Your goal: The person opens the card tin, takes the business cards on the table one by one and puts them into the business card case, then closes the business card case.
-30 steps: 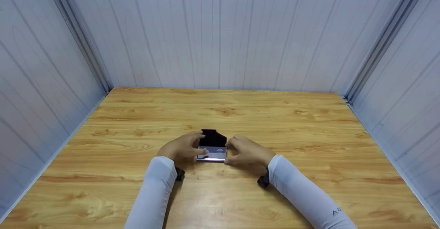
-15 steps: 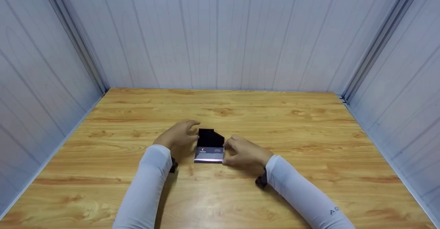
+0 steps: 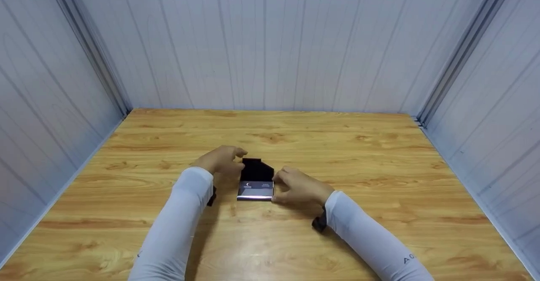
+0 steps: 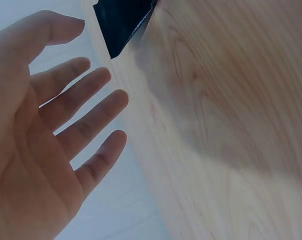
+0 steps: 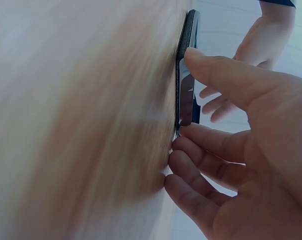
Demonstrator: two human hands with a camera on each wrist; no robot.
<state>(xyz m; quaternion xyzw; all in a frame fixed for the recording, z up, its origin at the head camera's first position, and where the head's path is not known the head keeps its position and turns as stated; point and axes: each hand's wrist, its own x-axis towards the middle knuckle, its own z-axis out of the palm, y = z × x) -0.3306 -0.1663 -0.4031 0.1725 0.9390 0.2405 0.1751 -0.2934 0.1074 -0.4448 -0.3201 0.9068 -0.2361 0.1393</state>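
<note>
A small card case point(image 3: 255, 191) lies on the table with its black flap point(image 3: 257, 170) folded back away from me. Its front part shows a grey face with a small logo and a shiny silver edge. My right hand point(image 3: 301, 185) holds the case by its right side; in the right wrist view, the thumb and forefinger of that hand point(image 5: 271, 130) touch the case point(image 5: 187, 75) at separate spots along its side. My left hand point(image 3: 221, 159) hovers by the flap's left edge, and the left wrist view shows its fingers point(image 4: 86, 120) spread and apart from the flap point(image 4: 122, 25).
The wood-grain table point(image 3: 358, 154) extends all around the case. Pale panelled walls point(image 3: 270, 44) stand behind it and on both sides. Each wrist wears a black device point(image 3: 320, 222) below a light sleeve point(image 3: 371, 234).
My left hand has lifted its thumb off the case's front face and moved left and back, beside the flap. The right hand stays at the case's right side.
</note>
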